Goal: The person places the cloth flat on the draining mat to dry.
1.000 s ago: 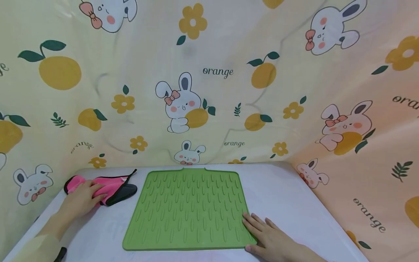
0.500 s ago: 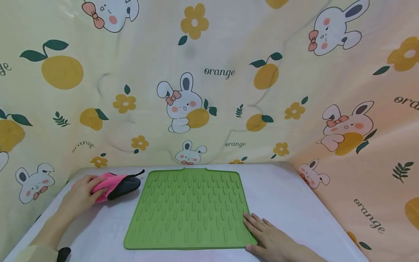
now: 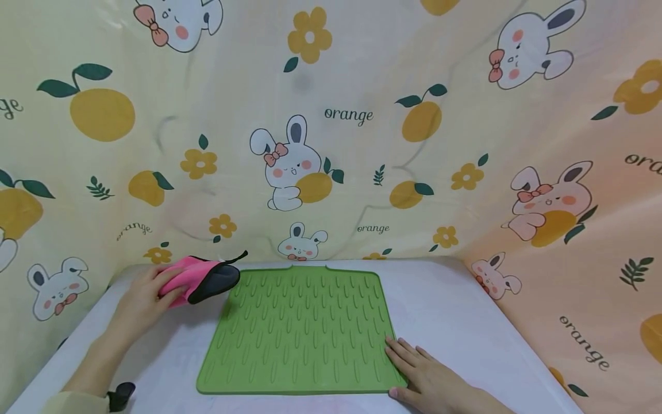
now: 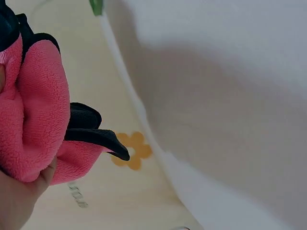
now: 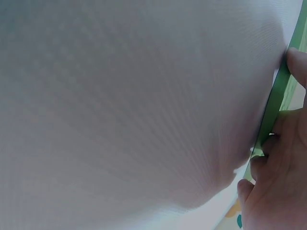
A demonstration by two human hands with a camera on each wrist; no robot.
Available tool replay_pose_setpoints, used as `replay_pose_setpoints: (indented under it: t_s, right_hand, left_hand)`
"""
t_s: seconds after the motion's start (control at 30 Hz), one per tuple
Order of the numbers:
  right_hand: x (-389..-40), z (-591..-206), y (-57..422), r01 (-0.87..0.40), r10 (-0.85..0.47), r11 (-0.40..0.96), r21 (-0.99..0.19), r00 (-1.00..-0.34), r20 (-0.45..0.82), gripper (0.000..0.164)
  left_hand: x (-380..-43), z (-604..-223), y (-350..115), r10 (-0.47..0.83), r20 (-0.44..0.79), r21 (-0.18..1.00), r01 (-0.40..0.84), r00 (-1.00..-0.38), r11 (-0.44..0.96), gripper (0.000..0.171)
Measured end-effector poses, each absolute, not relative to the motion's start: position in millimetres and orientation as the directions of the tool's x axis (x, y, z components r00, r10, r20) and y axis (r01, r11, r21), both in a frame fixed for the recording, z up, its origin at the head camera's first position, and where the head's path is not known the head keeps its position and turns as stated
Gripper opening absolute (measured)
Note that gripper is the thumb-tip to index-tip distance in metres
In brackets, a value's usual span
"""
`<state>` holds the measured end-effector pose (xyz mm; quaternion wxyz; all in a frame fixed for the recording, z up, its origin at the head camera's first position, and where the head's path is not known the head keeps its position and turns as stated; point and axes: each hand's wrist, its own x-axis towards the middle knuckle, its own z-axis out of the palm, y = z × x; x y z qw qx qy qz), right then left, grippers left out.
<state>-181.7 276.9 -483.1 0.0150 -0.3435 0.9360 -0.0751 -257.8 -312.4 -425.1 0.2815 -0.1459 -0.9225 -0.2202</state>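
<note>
Compared with a second ago, the pink plush cloth with black trim (image 3: pixel 193 279) has come up off the white counter (image 3: pixel 445 310) and shifted right; held in the air, its dark end slightly overlaps the green ridged mat (image 3: pixel 302 333) at the far left corner in the head view. The left hand (image 3: pixel 145 296) has a closed grip on it. The right hand (image 3: pixel 429 376) stays, fingers extended, on the mat's near right edge. Behind hangs a rabbit-and-orange-printed sheet (image 3: pixel 357 69).
</note>
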Motion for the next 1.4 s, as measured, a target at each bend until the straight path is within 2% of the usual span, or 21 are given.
replay_pose_setpoints:
  t_s: [0.13, 0.33, 0.67, 0.87, 1.1, 1.4]
  right_hand:
    - [-179.9, -477.4, 274.5, -0.617, -0.632, 0.764, -0.189, -0.775, -0.021, 0.081]
    - [-178.9, -476.2, 273.2, -0.597, -0.616, 0.778, -0.195, -0.786, -0.050, 0.083]
    - [-179.6, -477.3, 272.8, -0.603, -0.625, 0.769, -0.214, -0.780, -0.046, 0.082]
    - [-179.9, -476.8, 272.3, -0.590, -0.615, 0.777, -0.219, -0.787, -0.061, 0.083]
    - [-179.9, -473.8, 271.6, -0.558, -0.593, 0.793, -0.246, -0.799, -0.098, 0.084]
    - [-181.3, -472.9, 271.5, -0.540, -0.583, 0.799, -0.263, -0.804, -0.121, 0.086]
  left_hand:
    - [-261.2, -421.1, -293.5, 0.180, 0.640, 0.296, 0.456, -0.747, 0.839, 0.043]
    - [-265.3, -421.4, -262.1, 0.232, 0.694, 0.249, 0.529, -0.682, 0.812, 0.046]
    - [-264.5, -431.6, -204.0, 0.343, 0.660, 0.183, 0.585, -0.669, 0.790, 0.043]
    - [-264.8, -439.3, -172.4, 0.403, 0.608, 0.166, 0.605, -0.685, 0.779, 0.041]
    - [-263.7, -441.0, -146.2, 0.498, 0.574, 0.109, 0.663, -0.650, 0.740, 0.041]
    - [-257.9, -454.1, -128.7, 0.578, 0.450, 0.077, 0.674, -0.681, 0.734, 0.043]
